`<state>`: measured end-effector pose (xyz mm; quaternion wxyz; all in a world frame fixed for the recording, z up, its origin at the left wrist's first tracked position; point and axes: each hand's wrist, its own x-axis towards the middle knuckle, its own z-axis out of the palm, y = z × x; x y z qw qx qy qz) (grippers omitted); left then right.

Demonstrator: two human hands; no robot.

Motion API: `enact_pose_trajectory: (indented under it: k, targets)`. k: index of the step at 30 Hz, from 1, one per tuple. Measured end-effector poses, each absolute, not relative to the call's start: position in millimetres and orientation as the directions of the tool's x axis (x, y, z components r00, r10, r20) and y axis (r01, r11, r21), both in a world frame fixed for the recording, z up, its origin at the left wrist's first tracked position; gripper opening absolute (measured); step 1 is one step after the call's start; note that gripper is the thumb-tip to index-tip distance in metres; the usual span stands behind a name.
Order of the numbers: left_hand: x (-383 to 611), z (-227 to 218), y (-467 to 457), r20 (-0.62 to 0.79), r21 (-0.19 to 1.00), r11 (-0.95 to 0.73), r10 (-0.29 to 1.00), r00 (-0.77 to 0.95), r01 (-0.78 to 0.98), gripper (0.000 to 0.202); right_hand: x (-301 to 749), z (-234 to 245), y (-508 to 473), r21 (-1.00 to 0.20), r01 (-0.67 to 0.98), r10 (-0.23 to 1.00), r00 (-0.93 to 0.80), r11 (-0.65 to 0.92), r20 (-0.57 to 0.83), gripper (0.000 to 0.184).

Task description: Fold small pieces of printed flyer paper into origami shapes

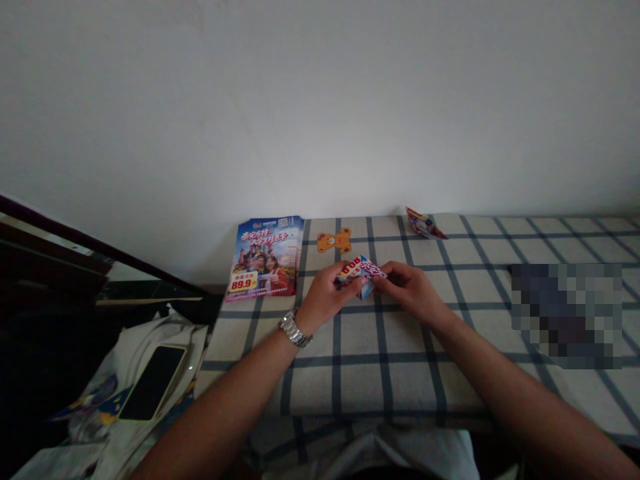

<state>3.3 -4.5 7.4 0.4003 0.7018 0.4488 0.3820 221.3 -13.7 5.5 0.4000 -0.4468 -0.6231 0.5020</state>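
Both my hands meet over a checked tablecloth (380, 360) and pinch a small folded colourful flyer (361, 271) between them. My left hand (327, 295), with a metal watch on its wrist, grips the flyer's left side with curled fingers. My right hand (407, 288) holds the right side, fingers closed on the paper. The folded paper is lifted slightly above the cloth.
A stack of flat flyers (265, 258) lies at the table's far left corner. An orange bear-shaped cutout (334, 241) sits behind my hands. A folded paper shape (424, 225) rests by the wall. A phone (153, 381) lies on clutter left of the table.
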Motion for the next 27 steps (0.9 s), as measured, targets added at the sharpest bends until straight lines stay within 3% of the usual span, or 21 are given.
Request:
enact_pose_trajectory:
  k: [27]
  targets:
    - [2.7,12.6,-7.8,0.170,0.881,-0.269,0.947,0.272,0.389,0.031,219.5,7.5,-16.4,-0.968,0.199,0.956,-0.279,0.154,0.095,0.029]
